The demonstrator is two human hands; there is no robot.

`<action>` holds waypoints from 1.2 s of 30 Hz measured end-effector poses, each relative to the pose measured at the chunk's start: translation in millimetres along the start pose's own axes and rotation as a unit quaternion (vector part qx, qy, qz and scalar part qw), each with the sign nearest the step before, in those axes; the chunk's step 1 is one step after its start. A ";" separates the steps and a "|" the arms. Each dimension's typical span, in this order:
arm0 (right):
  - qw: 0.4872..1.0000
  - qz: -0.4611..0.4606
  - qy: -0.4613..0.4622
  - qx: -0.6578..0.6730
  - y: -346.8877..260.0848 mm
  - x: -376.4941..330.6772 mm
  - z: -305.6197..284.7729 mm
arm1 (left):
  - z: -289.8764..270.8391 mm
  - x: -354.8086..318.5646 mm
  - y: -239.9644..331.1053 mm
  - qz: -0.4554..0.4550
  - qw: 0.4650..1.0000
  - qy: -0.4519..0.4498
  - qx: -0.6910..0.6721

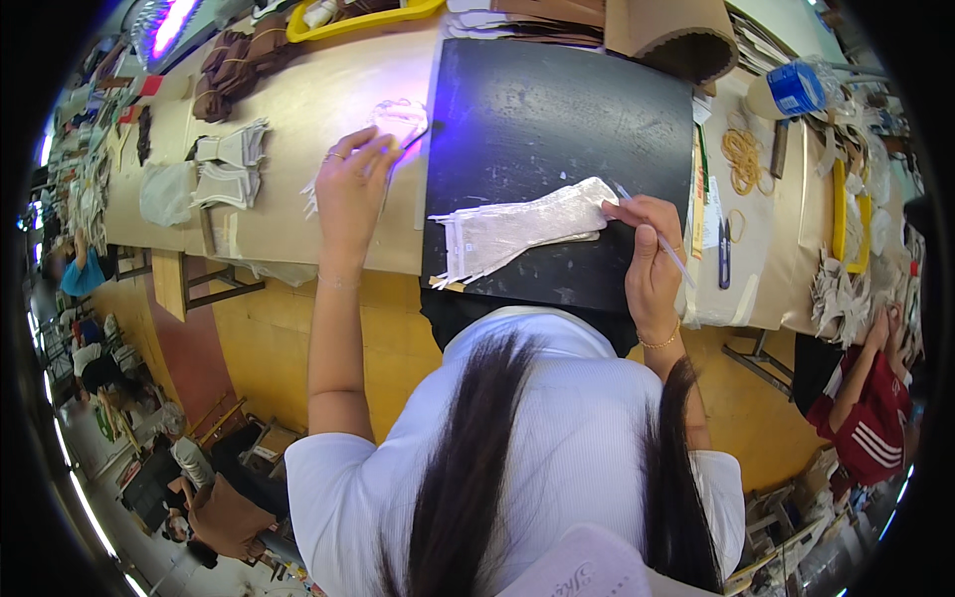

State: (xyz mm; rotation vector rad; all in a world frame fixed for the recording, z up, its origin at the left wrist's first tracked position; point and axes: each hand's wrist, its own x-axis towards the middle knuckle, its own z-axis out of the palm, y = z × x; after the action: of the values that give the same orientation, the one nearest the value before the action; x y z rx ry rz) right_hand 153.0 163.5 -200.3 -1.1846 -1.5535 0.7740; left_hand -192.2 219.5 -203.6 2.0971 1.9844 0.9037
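My left hand (356, 171) is closed, thumb and fingers pinched on a pale flat cut piece (401, 117) under the bright violet-white light, just left of the black board (567, 109). Narrow strips at that piece's other end show past my wrist. Across the board's near part lies a fanned stack of silvery-white cut pieces (527, 224), rounded at the right and cut into strips at the left. My right hand (652, 239) grips a slim pale pen-like stick (676, 261), and its fingertips touch the stack's rounded end.
Brown banded bundles (239, 60) and white cut pieces (229, 164) lie left. A yellow tray (368, 22) and a brown roll (671, 40) stand behind the board. At right are thread snips (724, 254), rubber bands (741, 159) and a bottle (796, 88). A co-worker's hands (883, 333) are far right.
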 end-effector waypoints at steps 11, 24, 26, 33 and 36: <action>0.992 0.102 -0.007 0.069 -0.5 0.0 0.2 | 30.3 -40.4 125.4 0.201 0.960 -0.142 -0.137; 0.991 0.107 -0.019 0.080 5.0 -0.6 -1.5 | 38.4 -45.3 130.6 0.219 0.962 -0.126 -0.102; 0.995 0.071 -0.065 -0.008 7.6 -1.3 -6.6 | 39.6 -46.5 130.3 0.227 0.962 -0.123 -0.090; 0.983 -0.062 -0.118 -0.130 -7.3 16.3 -14.3 | 38.2 -43.2 129.5 0.245 0.958 -0.129 -0.080; 0.977 -0.075 -0.129 -0.154 -8.7 19.0 -13.9 | 39.2 -44.7 128.9 0.246 0.958 -0.127 -0.072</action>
State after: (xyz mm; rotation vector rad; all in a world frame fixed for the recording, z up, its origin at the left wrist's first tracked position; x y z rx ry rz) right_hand 163.0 177.6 -182.2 -1.2024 -2.0110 0.6192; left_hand -59.1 172.1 -189.8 2.5141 1.2541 0.7593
